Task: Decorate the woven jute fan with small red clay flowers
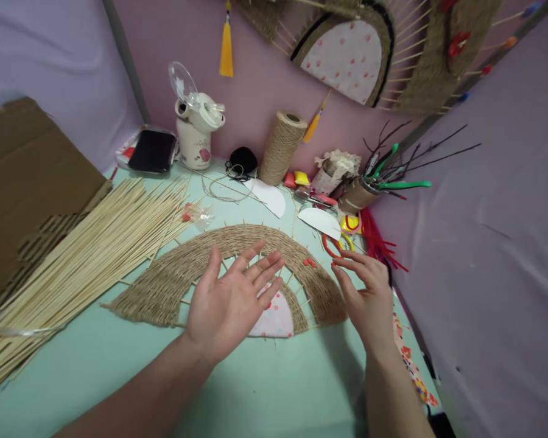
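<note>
A half-round woven jute fan piece point(173, 277) with thin stick ribs lies flat on the mint-green table point(278, 383). Its inner half-circle is pink spotted fabric point(274, 319). My left hand point(231, 298) hovers over the fan's middle, palm up, fingers spread, holding nothing. My right hand point(365, 292) is held edge-on beside the fan's right end, fingers loosely curved and apart, also holding nothing. Small red bits point(309, 263) sit on the weave between the two hands.
A big bundle of bamboo skewers point(77, 255) and a cardboard sheet point(22, 176) lie at left. At the back stand a white jug point(195, 131), a jute twine spool point(281, 148), white paper half-circles point(319, 220), a tool cup point(360, 191), red pipe cleaners point(379, 243). Finished fans hang on the wall.
</note>
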A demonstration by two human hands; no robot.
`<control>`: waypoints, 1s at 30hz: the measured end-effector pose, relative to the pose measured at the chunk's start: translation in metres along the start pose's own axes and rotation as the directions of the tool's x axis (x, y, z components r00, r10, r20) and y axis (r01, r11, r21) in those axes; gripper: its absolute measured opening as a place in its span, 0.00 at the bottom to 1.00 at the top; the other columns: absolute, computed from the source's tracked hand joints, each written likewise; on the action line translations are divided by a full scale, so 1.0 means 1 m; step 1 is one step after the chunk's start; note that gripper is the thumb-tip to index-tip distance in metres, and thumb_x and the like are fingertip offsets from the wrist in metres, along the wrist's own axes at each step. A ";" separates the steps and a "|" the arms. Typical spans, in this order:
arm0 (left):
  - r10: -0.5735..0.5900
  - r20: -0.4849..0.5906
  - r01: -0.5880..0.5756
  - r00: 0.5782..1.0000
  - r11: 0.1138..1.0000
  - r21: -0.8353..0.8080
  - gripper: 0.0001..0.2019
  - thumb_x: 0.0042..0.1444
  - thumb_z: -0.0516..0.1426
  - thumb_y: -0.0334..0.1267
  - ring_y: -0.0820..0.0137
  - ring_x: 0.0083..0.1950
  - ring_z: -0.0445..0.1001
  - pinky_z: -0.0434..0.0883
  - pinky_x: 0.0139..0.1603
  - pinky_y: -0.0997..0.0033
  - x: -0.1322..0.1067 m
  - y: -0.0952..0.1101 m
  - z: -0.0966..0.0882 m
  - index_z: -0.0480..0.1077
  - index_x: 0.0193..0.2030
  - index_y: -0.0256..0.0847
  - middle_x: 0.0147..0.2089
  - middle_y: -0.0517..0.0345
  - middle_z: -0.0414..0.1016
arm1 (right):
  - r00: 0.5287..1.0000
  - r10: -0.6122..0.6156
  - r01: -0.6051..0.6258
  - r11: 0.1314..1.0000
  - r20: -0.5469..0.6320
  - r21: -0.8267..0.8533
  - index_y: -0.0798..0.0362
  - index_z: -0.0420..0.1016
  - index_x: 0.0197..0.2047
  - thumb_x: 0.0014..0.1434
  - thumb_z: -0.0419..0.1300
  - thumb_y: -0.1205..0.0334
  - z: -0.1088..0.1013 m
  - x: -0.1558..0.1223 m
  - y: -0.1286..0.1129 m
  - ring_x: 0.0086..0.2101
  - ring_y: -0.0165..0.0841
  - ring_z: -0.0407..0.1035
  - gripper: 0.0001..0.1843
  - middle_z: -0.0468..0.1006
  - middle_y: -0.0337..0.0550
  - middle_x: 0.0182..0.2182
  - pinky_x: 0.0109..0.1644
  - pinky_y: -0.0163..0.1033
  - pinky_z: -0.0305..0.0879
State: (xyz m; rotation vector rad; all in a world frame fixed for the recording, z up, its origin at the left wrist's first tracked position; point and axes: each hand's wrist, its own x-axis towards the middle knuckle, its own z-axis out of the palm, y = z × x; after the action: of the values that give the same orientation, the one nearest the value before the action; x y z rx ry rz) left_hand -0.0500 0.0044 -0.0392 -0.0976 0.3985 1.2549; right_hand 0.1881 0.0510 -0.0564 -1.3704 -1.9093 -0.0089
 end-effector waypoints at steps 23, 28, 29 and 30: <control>-0.007 -0.090 0.002 0.996 0.999 -0.052 0.27 0.60 0.52 0.56 0.52 0.64 0.68 0.67 0.62 0.50 0.005 -0.001 -0.002 0.70 0.57 0.37 0.57 0.37 0.72 | 0.953 0.131 -0.088 0.982 0.273 -0.165 0.46 0.82 0.38 0.66 0.52 0.47 0.045 -0.009 0.019 0.39 0.39 0.65 0.20 0.79 0.44 0.34 0.46 0.47 0.48; -0.001 -0.085 -0.004 0.996 0.998 -0.055 0.27 0.61 0.52 0.56 0.51 0.63 0.69 0.69 0.61 0.50 0.006 0.000 -0.003 0.70 0.56 0.36 0.56 0.36 0.72 | 0.960 0.104 -0.057 0.982 0.259 -0.181 0.46 0.82 0.37 0.67 0.51 0.47 0.046 -0.009 0.020 0.38 0.39 0.65 0.20 0.79 0.44 0.33 0.46 0.47 0.48; 0.000 -0.088 -0.005 0.996 0.998 -0.056 0.27 0.61 0.51 0.56 0.51 0.63 0.69 0.69 0.61 0.51 0.006 0.000 -0.003 0.70 0.56 0.36 0.56 0.36 0.73 | 0.961 0.098 -0.051 0.981 0.258 -0.185 0.46 0.82 0.37 0.67 0.51 0.48 0.046 -0.009 0.019 0.38 0.38 0.65 0.20 0.79 0.44 0.33 0.46 0.47 0.47; 0.001 -0.090 -0.006 0.996 0.998 -0.055 0.26 0.61 0.51 0.56 0.51 0.63 0.69 0.69 0.60 0.51 0.006 0.000 -0.002 0.70 0.55 0.36 0.56 0.36 0.73 | 0.962 0.090 -0.042 0.981 0.257 -0.189 0.47 0.82 0.37 0.67 0.51 0.48 0.046 -0.010 0.019 0.38 0.38 0.65 0.20 0.79 0.44 0.33 0.46 0.47 0.47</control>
State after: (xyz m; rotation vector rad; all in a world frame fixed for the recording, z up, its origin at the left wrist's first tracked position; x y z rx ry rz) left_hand -0.0493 0.0096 -0.0432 -0.2017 0.4420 1.2686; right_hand 0.1784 0.0708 -0.1022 -1.6259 -2.1237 0.0350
